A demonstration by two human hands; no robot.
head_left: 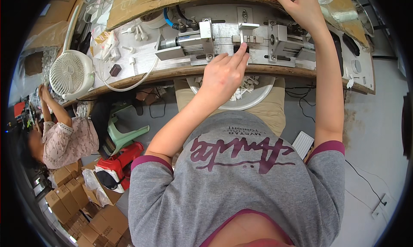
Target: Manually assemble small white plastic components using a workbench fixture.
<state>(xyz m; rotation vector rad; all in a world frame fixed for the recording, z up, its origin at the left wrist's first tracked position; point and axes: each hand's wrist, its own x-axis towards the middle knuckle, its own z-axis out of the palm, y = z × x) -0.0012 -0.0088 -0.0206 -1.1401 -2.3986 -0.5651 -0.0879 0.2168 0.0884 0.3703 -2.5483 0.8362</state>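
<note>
My left hand (226, 73) is over the front of the bench. Its index finger is stretched out, with the tip against a small white plastic piece (242, 35) at the middle of a metal fixture (254, 39); the other fingers are curled. Metal slide clamps flank the fixture, a left one (193, 42) with hoses and a right one (282, 42). Farther back, my right hand (297, 8) reaches over the cardboard (172, 8) at the bench's far side. Its thumb and bent fingers are apart, though the picture's top edge cuts part of them off.
A basin (247, 105) of white pieces sits on my lap below the bench edge. Left on the bench (167, 64) are loose white plastic parts (140, 33), a dark small block (115, 70) and a white fan (71, 73). A person (69, 139) works at far left, beside a green stool (124, 131).
</note>
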